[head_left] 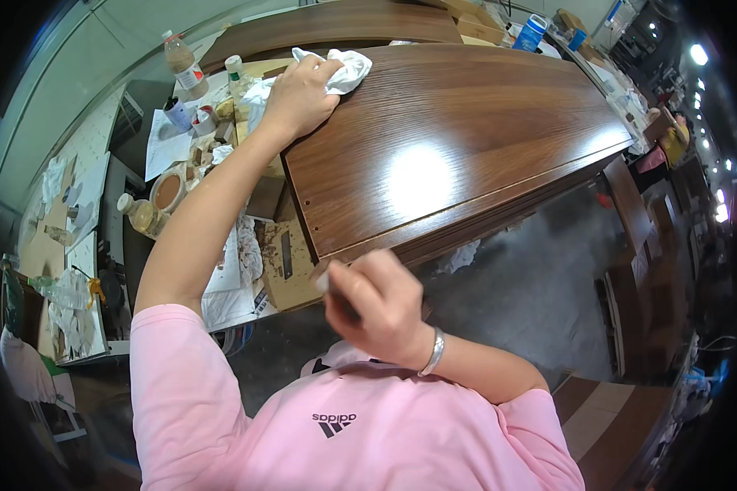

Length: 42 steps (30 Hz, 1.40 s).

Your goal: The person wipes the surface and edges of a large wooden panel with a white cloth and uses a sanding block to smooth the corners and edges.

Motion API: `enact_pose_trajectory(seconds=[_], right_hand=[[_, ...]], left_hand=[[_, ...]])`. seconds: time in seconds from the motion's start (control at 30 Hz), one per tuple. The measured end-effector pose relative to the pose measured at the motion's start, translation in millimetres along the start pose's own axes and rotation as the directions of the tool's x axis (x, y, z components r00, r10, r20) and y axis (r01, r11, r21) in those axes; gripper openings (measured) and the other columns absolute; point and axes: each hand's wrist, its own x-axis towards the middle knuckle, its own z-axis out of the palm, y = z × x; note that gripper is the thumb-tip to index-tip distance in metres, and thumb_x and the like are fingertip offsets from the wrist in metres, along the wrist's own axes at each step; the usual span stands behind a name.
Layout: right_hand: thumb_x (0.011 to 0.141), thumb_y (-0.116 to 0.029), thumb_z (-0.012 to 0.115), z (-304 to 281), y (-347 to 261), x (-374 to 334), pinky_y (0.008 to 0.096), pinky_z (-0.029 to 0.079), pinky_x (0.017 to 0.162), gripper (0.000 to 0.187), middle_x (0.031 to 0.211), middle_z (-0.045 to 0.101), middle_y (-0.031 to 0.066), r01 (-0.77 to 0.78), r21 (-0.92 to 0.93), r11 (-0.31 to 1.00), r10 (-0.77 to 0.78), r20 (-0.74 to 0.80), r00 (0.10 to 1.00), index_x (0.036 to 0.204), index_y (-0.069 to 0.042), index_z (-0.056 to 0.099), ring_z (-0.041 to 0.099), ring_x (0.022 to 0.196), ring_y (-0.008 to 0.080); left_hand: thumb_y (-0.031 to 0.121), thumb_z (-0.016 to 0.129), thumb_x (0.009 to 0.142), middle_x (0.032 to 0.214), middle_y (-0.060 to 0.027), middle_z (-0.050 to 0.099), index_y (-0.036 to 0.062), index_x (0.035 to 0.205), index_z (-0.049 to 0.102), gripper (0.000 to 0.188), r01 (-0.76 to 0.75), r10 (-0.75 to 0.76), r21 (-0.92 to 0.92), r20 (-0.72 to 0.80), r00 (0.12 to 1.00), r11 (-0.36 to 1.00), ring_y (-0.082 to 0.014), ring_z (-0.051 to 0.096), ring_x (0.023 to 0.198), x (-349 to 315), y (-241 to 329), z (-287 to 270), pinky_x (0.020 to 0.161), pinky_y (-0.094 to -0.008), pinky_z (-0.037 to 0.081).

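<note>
A brown wood-grain board lies on top of a stack, with small holes near its left end and a bright glare on its surface. My left hand reaches to the board's far left corner, its fingers closed on a crumpled white cloth that rests there. My right hand is raised between my body and the board's near left corner. Its fingers are curled in a pinch, slightly blurred. Something small and pale shows at the fingertips, too unclear to name.
Left of the board, a cluttered bench holds a plastic bottle, a smaller bottle, a round tub of brown paste and a jar. Another brown board lies behind. A blue-lidded container stands at the far right. More boards stand at right.
</note>
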Motion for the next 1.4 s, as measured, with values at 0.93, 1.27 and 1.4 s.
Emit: enact_pose_trajectory(seconds=[0.93, 1.27, 1.4], right_hand=[[0.076, -0.007, 0.076, -89.1, 56.5, 88.0, 0.0299, 0.042, 0.094, 0.035, 0.11, 0.061, 0.0103, -0.386, 0.871, 0.305, 0.285, 0.303, 0.909, 0.109, 0.001, 0.07, 0.056, 0.104, 0.0165], [0.077, -0.02, 0.079, -36.5, 108.4, 132.7, 0.0399, 0.045, 0.1, 0.049, 0.124, 0.059, 0.015, 0.059, -0.06, 0.996, -0.038, 0.3, 0.953, 0.125, -0.02, 0.069, 0.055, 0.112, 0.0331], [0.088, -0.02, 0.07, -36.4, 166.7, 133.0, 0.0469, 0.046, 0.103, 0.031, 0.14, 0.052, 0.0206, 0.162, -0.464, 0.871, 0.09, 0.473, 0.876, 0.118, -0.013, 0.069, 0.053, 0.123, 0.0406]], left_hand=[[0.025, 0.066, 0.098, 0.114, -0.0098, 0.066, 0.0006, 0.11, 0.062, 0.028, 0.403, 0.125, -0.888, 0.384, 0.915, -0.221, -0.0176, 0.065, 0.105, -70.1, 124.1, -106.8, 0.097, -0.0316, 0.05], [0.002, 0.068, 0.092, 0.1, -0.0023, 0.065, 0.0041, 0.106, 0.065, 0.014, 0.228, -0.38, -0.97, 0.181, 0.907, 0.082, -0.0093, 0.062, 0.093, -127.3, 60.8, -129.0, 0.083, -0.0251, 0.052], [0.003, 0.066, 0.092, 0.102, -0.0018, 0.065, 0.0075, 0.119, 0.068, 0.027, 0.323, -0.37, -0.79, 0.132, 0.92, 0.521, -0.0104, 0.06, 0.091, -145.5, 56.0, -107.8, 0.083, -0.0258, 0.05]])
